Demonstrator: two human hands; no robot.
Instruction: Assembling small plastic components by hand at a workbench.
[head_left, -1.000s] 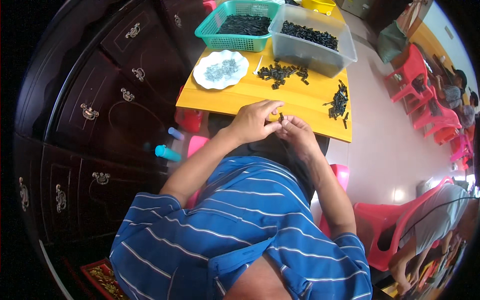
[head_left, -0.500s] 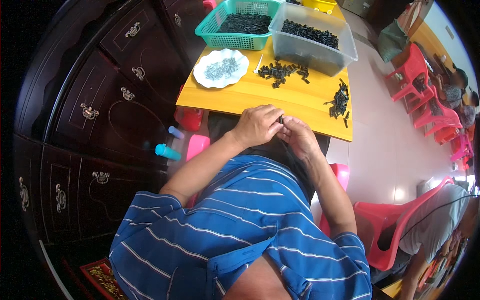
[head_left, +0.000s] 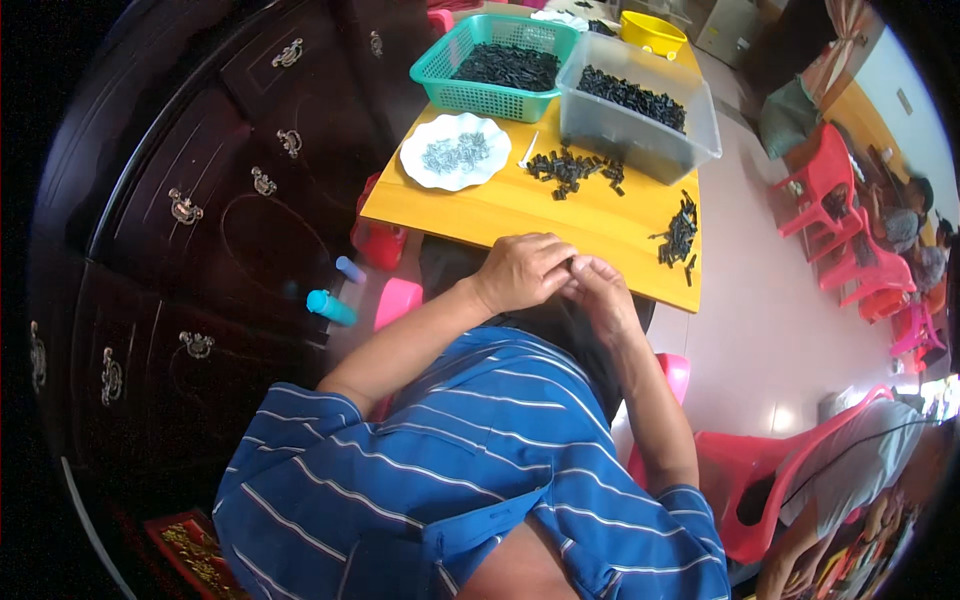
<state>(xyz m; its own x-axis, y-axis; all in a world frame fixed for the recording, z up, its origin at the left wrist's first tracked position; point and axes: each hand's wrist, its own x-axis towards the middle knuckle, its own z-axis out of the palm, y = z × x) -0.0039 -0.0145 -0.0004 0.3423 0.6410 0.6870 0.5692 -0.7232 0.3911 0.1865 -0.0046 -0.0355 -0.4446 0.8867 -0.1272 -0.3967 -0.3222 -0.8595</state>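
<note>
Over my lap, just off the front edge of the yellow table (head_left: 455,217), my left hand (head_left: 523,272) and my right hand (head_left: 603,297) meet at the fingertips. Both are closed in a pinch around a small black piece (head_left: 570,263), mostly hidden by the fingers. A white scalloped plate (head_left: 420,140) holding small clear pieces (head_left: 458,153) lies ahead of my left hand. Beyond my right hand, loose black pieces (head_left: 565,171) are heaped mid-table. Another pile of black pieces (head_left: 680,235) is by the table's right edge.
A green basket (head_left: 478,101) and a translucent bin (head_left: 625,140), both with black pieces, stand at the back, near a yellow container (head_left: 652,35). A thin white stick (head_left: 529,150) lies beside the plate. Dark cabinets (head_left: 200,260) line the left; a seated person and red chair (head_left: 745,480) are right.
The table and everything on it sit slightly lower in the picture as the view has shifted. Both hands stay together, with the fingers closing further over the black piece.
</note>
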